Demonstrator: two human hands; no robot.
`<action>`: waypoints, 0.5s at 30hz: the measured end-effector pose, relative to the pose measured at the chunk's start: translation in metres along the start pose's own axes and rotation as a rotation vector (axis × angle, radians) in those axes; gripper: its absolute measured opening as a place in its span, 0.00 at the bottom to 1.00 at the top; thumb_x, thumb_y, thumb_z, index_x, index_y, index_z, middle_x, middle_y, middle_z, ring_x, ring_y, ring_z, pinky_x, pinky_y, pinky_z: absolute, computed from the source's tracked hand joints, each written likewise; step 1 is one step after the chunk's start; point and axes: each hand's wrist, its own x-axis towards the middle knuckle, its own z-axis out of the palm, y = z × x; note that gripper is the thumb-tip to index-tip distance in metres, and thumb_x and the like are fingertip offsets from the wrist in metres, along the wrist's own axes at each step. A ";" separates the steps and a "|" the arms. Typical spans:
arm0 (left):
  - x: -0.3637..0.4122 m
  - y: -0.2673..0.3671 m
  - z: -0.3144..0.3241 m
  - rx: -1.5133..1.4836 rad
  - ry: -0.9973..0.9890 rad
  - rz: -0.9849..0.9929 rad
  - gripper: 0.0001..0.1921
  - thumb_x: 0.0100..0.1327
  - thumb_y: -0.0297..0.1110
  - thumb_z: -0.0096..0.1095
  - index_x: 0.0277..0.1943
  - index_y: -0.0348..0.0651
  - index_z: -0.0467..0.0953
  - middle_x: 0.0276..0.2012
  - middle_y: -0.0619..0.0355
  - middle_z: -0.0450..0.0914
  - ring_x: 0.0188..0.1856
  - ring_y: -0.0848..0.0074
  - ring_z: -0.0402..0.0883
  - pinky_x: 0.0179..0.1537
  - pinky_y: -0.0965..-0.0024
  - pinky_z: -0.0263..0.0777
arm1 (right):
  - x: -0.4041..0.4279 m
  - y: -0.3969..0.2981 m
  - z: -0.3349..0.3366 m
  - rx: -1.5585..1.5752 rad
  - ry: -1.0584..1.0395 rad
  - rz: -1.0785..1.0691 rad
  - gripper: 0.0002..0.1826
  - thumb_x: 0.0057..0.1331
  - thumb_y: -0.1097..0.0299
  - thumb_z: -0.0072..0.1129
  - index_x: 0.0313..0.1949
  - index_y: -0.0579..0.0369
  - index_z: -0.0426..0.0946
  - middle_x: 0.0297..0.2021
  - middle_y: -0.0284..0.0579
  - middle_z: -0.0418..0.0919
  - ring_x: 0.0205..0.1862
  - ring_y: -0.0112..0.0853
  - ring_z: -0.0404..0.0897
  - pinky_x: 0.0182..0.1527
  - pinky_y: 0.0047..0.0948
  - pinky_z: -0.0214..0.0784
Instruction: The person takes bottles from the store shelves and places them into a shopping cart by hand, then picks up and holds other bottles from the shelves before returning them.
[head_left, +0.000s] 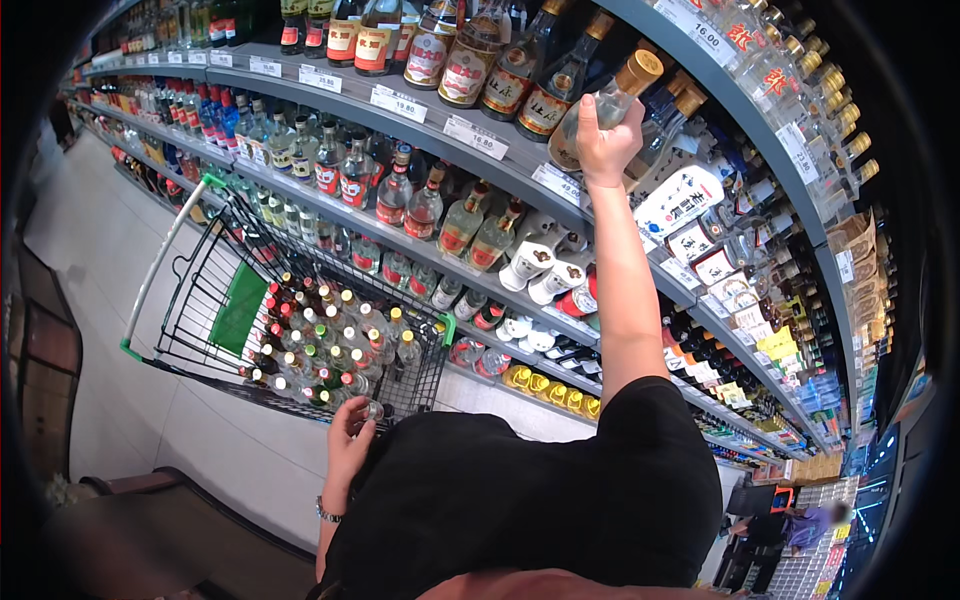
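Observation:
My right hand (609, 142) is closed around a clear glass liquor bottle (568, 135) with a gold cap, at an upper shelf. Similar bottles with dark red labels (544, 109) stand on its left, and another gold-capped bottle (660, 139) on its right. My left hand (352, 439) is low at the near side of a shopping cart (442, 367), its fingers bent around the top of a small clear bottle (374, 410). Inside the wire cart many glass bottles (322, 341) stand upright, with red, white, gold and green caps.
Long grey shelves (517, 161) of bottles and price tags curve past on the left and right. White ceramic bottles (679, 199) lie right of my forearm. A person in purple (810, 525) is far off at lower right. Brown furniture (225, 540) stands at lower left.

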 end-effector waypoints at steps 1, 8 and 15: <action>0.000 0.001 0.001 0.001 0.001 -0.002 0.22 0.60 0.20 0.59 0.59 0.37 0.68 0.53 0.56 0.75 0.52 0.75 0.75 0.51 0.71 0.72 | -0.001 0.005 0.002 0.000 -0.001 0.002 0.25 0.59 0.51 0.65 0.44 0.59 0.71 0.33 0.50 0.81 0.34 0.41 0.83 0.39 0.34 0.73; 0.015 0.014 0.013 0.186 -0.030 0.104 0.21 0.60 0.23 0.61 0.57 0.38 0.70 0.51 0.54 0.75 0.50 0.72 0.77 0.49 0.69 0.73 | 0.004 0.026 0.010 -0.155 0.024 0.069 0.25 0.59 0.52 0.64 0.44 0.61 0.71 0.31 0.57 0.79 0.36 0.52 0.81 0.39 0.43 0.72; 0.018 0.007 0.019 0.216 -0.087 0.066 0.22 0.59 0.25 0.63 0.57 0.38 0.70 0.49 0.52 0.77 0.48 0.69 0.78 0.49 0.68 0.73 | 0.034 0.028 0.002 -0.391 -0.278 0.275 0.29 0.59 0.51 0.60 0.15 0.69 0.73 0.19 0.64 0.76 0.28 0.56 0.80 0.36 0.46 0.72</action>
